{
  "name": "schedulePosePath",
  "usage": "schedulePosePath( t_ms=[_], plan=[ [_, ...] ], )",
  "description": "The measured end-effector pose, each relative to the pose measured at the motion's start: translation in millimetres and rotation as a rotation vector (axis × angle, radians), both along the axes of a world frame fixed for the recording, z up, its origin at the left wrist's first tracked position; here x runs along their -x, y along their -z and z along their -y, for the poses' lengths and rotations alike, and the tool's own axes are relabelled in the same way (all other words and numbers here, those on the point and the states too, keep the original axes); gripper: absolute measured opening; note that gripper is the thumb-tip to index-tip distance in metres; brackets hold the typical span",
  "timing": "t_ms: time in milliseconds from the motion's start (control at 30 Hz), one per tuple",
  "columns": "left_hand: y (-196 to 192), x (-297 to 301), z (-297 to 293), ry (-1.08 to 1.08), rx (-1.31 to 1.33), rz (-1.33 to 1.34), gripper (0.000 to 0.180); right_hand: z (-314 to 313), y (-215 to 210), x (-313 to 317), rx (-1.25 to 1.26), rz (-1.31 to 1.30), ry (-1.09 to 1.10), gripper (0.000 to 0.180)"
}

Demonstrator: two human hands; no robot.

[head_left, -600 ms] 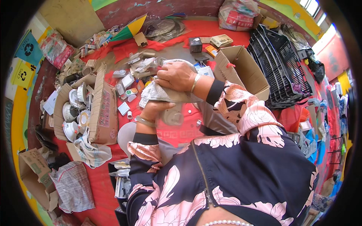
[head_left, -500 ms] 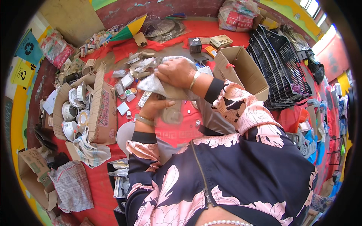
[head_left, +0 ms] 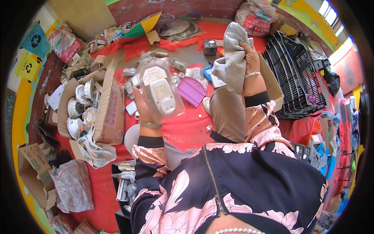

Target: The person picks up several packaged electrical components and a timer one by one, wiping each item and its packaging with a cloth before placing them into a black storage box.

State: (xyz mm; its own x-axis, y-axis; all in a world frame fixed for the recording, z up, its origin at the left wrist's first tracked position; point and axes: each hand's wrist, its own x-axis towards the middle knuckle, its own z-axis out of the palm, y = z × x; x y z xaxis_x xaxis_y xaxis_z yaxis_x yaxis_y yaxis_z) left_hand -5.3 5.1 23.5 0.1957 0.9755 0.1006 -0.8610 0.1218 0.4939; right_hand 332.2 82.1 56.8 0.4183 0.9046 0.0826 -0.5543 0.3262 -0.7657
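A clear plastic blister pack [head_left: 163, 93] with a white rounded device inside is held up in front of me. My left hand [head_left: 142, 107] is closed on its left edge, with some of the fingers hidden behind it. My right hand [head_left: 251, 60] grips a grey cloth [head_left: 230, 54], raised and apart from the pack; the cloth hangs in folds. Beyond the pack lie a purple plastic piece [head_left: 191, 90], a white socket-like item [head_left: 194, 73] and several small white parts on the red floor covering.
A cardboard box [head_left: 113, 105] of round white fittings stands to the left. To the right are an open cardboard box [head_left: 272, 80] and stacked black crates [head_left: 294, 74]. A small dark box [head_left: 209, 47] sits at the back. A checked bag [head_left: 72, 185] lies lower left.
My right hand has moved up and right with the cloth, away from the pack. My left hand has lifted the pack, its printed side now facing me. The purple piece has come into view.
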Motion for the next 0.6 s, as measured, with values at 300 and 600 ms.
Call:
schedulePosePath(
  t_ms=[300, 600],
  plan=[
    [17.1, -18.3, -17.2, 0.092, 0.039, -0.099, 0.069, 24.3, -55.2, 110.8, -0.185, 1.013, 0.067, 0.025],
    [29.1, -23.7, -24.2, -0.092, 0.062, -0.237, 0.061, 49.1, -13.4, 211.8, 0.003, 1.623, -0.228, 0.024]
  ],
)
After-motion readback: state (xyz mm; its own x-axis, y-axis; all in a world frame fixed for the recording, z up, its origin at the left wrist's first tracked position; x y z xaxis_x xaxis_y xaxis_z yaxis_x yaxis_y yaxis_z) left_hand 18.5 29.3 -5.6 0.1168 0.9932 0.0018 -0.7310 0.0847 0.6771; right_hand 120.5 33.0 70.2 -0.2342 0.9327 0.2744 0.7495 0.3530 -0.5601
